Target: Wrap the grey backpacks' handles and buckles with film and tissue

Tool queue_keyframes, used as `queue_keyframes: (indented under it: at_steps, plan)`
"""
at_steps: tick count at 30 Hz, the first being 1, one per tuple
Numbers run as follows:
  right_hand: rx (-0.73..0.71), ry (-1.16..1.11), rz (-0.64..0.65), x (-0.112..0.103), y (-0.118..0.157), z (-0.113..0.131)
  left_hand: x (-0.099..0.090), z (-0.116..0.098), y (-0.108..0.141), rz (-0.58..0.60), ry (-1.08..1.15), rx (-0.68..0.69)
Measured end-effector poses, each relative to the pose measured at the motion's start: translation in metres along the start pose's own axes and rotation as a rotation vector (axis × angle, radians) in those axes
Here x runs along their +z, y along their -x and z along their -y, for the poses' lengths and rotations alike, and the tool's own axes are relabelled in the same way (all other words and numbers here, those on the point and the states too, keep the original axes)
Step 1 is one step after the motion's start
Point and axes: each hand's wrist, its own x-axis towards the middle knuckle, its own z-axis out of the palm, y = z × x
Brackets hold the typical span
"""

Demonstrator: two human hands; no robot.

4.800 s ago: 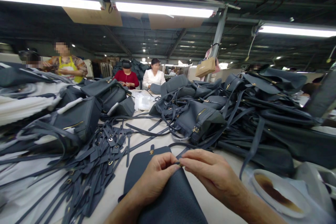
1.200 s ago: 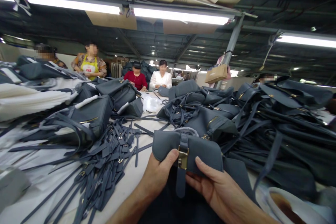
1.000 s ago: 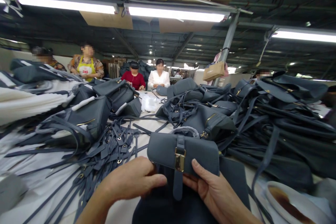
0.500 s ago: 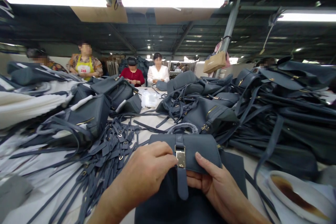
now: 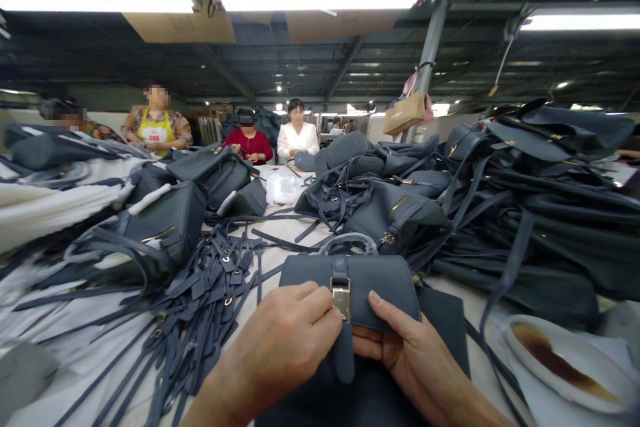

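Note:
A dark blue-grey leather backpack [image 5: 295, 390] lies in front of me, its flap [image 5: 385, 280] towards the top. Down the middle of the flap runs a short strap with a gold buckle [image 5: 342, 303], and a rounded tab [image 5: 345, 360] hangs below it. My left hand [image 5: 295, 327] is closed, its bent fingers gripping the buckle's lower left edge; the fingertips are partly hidden. My right hand [image 5: 405, 340] holds the flap's lower right edge, thumb on top and fingers underneath.
Loose straps with gold rings [image 5: 215, 293] lie in a heap to the left. Bags are piled high on the right [image 5: 545, 213] and at the left [image 5: 170, 220]. A bowl with brown residue [image 5: 565, 360] stands at the lower right. Several people sit or stand across the table.
My left hand has shifted slightly down along the buckle, its fingers more curled over the lower edge. The right hand keeps its hold on the flap. The view has turned a little.

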Motion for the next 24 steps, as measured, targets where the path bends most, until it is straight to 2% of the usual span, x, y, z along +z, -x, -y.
queue_keyframes:
  at_steps: [6,10,15,17,21,22,24]
  plan:
    - [-0.013,0.006,0.005,-0.003,0.001,-0.002,0.006,-0.004,-0.004,-0.024,-0.053,0.011]
    - [-0.004,0.016,0.004,-0.002,0.005,-0.004,0.010,-0.001,-0.005,0.029,-0.019,-0.031]
    - [-0.006,0.058,0.008,-0.005,0.007,-0.008,0.018,0.007,-0.004,0.022,0.045,-0.131]
    - [0.002,0.074,0.015,-0.007,0.007,-0.010,0.019,0.009,-0.003,-0.016,0.126,-0.208]
    - [-0.004,0.073,0.000,-0.010,0.007,-0.012,0.013,0.015,-0.001,-0.204,0.393,-0.356]
    - [-0.007,0.068,-0.002,-0.010,0.007,-0.011,0.010,0.015,0.000,-0.201,0.462,-0.357]
    - [-0.012,0.068,0.002,-0.010,0.006,-0.010,0.001,0.013,0.000,-0.107,0.549,-0.345]
